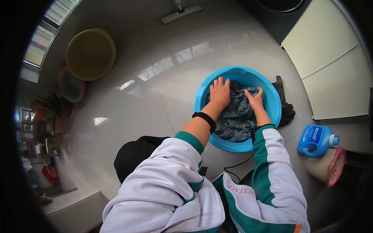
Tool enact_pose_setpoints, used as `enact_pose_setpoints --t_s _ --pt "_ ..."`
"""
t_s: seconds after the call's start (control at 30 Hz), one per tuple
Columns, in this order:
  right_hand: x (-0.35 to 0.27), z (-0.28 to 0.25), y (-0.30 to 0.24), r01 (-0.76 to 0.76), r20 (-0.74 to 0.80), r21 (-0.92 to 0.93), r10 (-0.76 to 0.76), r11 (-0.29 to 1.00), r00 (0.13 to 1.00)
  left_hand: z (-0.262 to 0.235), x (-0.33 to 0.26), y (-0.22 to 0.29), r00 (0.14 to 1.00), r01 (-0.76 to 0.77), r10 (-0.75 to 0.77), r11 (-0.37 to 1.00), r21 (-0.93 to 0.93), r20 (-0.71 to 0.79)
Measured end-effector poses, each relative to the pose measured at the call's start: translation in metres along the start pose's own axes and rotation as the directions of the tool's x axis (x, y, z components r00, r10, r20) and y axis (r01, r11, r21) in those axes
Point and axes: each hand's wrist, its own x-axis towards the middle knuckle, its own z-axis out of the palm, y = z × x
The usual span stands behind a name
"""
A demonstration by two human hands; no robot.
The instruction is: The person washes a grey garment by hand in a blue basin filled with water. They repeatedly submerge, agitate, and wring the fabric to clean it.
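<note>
The bare left grip [220, 94] covers part of the rumpled grey-blue cloth [236, 112]. The round blue plastic basin [199, 103] hides some of the limp black fabric [286, 112]. The top edge crops the white flat mop [188, 12] and dark round-doored machine [272, 23]. Multicoloured far-left clutter [40, 149] is too small to tell.

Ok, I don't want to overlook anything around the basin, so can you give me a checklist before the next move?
1. Dark cloth inside the blue basin: ok, it covers most of the visible bottom.
2. Left hand over the cloth, fingers extended: ok.
3. Right hand with thumb and fingers apart: ok.
4. Right sleeve clear of the basin: not ok, its cuff overlaps the rim in this view.
5. Nothing beside the basin: not ok, a dark bundle lies at its right.
6. Water under the cloth: cannot tell.
</note>
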Motion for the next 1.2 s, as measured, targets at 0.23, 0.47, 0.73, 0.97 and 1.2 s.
enact_pose_setpoints --t_s 0.23,0.47,0.73,0.97,1.2 --pt "-0.002 0.028 0.008 0.042 0.146 -0.214 -0.011 0.976 0.989 0.032 0.006 0.003 0.853 0.351 -0.130 0.860 -0.371 0.505" --pt "-0.010 0.028 0.007 0.111 0.217 -0.338 -0.038 0.934 0.975 0.053 0.004 -0.012 0.766 0.633 -0.375 0.585 -0.507 0.522" --pt "-0.063 -0.009 -0.072 -0.057 0.283 0.632 -0.162 0.773 0.946 0.034 0.011 -0.014 0.565 0.733 -0.045 -0.432 -0.526 0.824" --pt "-0.125 -0.039 -0.117 0.521 0.108 0.493 -0.643 0.697 0.758 0.010 0.011 0.001 0.574 0.615 -0.018 -0.650 -0.445 0.819" --pt "-0.091 0.007 -0.092 0.570 -0.070 0.291 -0.577 0.768 0.814 0.048 0.007 -0.015 0.895 0.446 0.312 -0.593 -0.670 0.320"
